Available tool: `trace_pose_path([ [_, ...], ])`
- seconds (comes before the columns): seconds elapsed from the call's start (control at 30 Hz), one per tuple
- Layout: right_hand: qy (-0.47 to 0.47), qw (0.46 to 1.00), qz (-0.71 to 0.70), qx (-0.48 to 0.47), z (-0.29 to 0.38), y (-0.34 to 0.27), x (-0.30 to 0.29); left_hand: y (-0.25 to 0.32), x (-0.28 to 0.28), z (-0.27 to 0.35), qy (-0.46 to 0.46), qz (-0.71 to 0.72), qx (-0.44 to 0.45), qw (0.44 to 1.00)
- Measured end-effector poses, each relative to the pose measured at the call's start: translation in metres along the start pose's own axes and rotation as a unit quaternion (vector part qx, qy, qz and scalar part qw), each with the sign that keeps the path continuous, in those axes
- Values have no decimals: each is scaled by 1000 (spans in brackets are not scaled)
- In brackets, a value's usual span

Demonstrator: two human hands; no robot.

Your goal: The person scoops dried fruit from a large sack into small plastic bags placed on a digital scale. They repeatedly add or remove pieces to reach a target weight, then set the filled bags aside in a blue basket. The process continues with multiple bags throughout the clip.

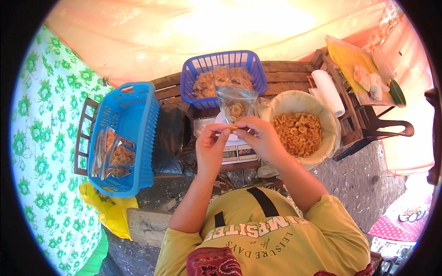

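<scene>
My left hand [211, 142] and my right hand [261, 138] meet over a white digital kitchen scale [247, 158]. Pinched between the fingertips of both is a small golden chip [232, 127], apparently a banana chip. Just beyond my fingers a clear zip bag [237, 105] stands upright on the scale, with some chips low inside it. The scale's display is lit, and my hands hide part of the platform. To the right of my right hand sits a round, cloth-lined basket [329, 127] holding a heap of loose chips [298, 132].
Filled bags [222, 81] lie in a purple-blue basket [255, 63] at the back. More bags [117, 153] are in a light-blue basket [145, 120] on the left. Black plastic [171, 138] lies beside it. A paper roll [328, 93] rests on the wooden bench [288, 77].
</scene>
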State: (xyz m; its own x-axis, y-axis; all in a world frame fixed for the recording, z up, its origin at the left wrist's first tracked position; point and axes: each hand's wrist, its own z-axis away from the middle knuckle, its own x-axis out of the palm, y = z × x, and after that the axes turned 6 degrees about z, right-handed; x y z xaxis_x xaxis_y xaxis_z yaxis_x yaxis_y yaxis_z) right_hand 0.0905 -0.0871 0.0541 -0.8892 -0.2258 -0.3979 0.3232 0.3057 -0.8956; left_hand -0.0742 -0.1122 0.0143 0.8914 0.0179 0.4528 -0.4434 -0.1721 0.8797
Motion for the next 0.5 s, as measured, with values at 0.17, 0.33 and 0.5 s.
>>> trace_pose_path([
  [0.17,182,982,-55,-3,-27,12,-35,-26,22,-48,88,-395,244,881],
  [0.33,187,975,-110,41,-69,23,-51,-60,52,-84,116,-519,235,814],
  [0.5,126,990,-5,56,-79,18,-43,-70,56,-93,131,-475,231,839],
])
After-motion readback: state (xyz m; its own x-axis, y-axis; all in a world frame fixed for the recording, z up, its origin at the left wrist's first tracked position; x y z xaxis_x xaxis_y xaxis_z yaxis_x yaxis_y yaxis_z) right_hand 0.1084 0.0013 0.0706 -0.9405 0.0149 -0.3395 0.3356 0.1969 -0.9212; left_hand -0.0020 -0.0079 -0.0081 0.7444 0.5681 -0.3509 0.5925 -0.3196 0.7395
